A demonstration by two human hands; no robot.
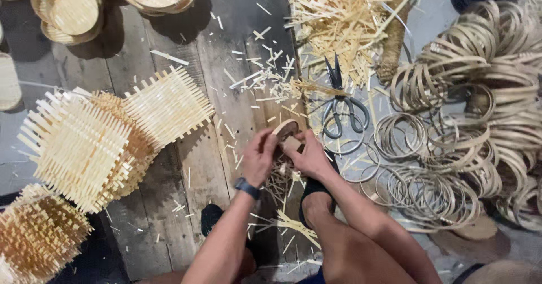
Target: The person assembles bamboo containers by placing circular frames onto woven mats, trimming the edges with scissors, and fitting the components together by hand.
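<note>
both hands grip one small bamboo ring (285,130) over the plank floor (169,165): the left hand (261,158) pinches its near side, the right hand (309,155) curls around its right edge. scissors (340,100) lie just beyond, loose bamboo hoops (451,148) to the right, woven mats (107,137) toward the floor's left edge.

no packages, no labels, no signs, no screens in view
</note>
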